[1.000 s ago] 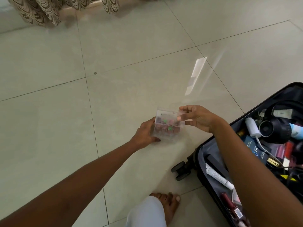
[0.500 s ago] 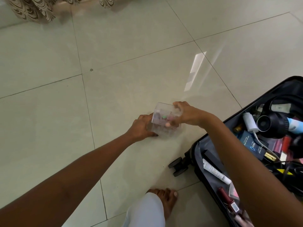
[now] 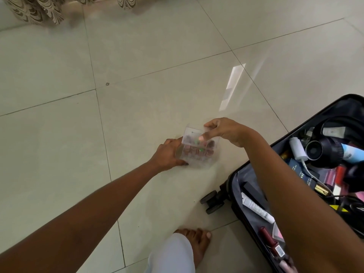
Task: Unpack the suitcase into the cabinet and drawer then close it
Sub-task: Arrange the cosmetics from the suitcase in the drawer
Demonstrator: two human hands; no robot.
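At the bottom centre of the frame a bare foot [image 3: 197, 243] and a pale trouser leg [image 3: 171, 255] stood on the tiled floor [image 3: 137, 79]. At the lower right the suitcase [image 3: 235, 186] lay open, still packed: a white tube [image 3: 256, 209], a red cosmetic bottle [image 3: 268, 240], a dark blue box [image 3: 300, 171], a white charger [image 3: 297, 148] and a dark hair dryer [image 3: 332, 152] were all inside.

At mid-frame, just left of the suitcase and clear of it, both hands held a small clear box [image 3: 197, 154] of reddish pieces over the floor; whether it touched the tile could not be told. The left hand [image 3: 169, 154] gripped its left side, fingers curled round the edge. The right hand [image 3: 224, 131] pinched the box's upper edge, thumb in front and fingers behind.

Over the last second the box had barely moved. The right hand had changed: from a light fingertip hold at the upper right corner, to covering the top, to this pinch on the top edge. That looked like fiddling with the lid, though whether it was open was unclear.

Judged from this, one item was out but not stowed; no cabinet or drawer was in view, and most unpacking remained.

At the upper left hung a patterned curtain [image 3: 39, 10].
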